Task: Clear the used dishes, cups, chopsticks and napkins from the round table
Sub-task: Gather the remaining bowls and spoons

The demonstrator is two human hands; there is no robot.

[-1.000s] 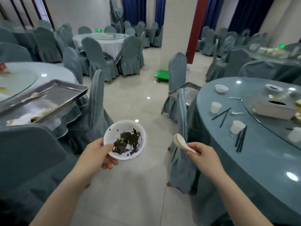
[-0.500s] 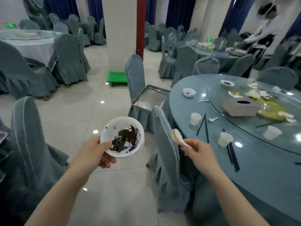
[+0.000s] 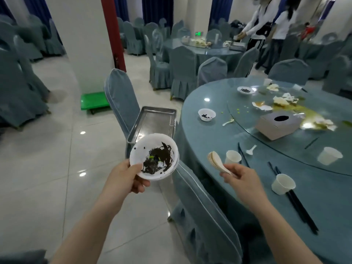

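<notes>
The left hand (image 3: pixel 123 178) pinches the rim of a white bowl smeared with dark scraps (image 3: pixel 154 156) beside the round blue table (image 3: pixel 238 187); the right hand (image 3: pixel 242 180) grips stacked white plastic spoons (image 3: pixel 216 162); tilted any further, I reckon the bowl drips on the tiles

Dirty white bowl (image 3: pixel 154 156) (dark residue inside) and stacked spoons (image 3: pixel 216 161) held beside round table (image 3: pixel 238 189).

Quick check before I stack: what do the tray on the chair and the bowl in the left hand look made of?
The tray looks like brushed stainless steel: grey, dull sheen, rolled rim. The bowl, gripped at its rim by the left hand, is smooth, glossy white with dark food residue inside; it could be ceramic or melamine, and the picture does not settle which.
</notes>
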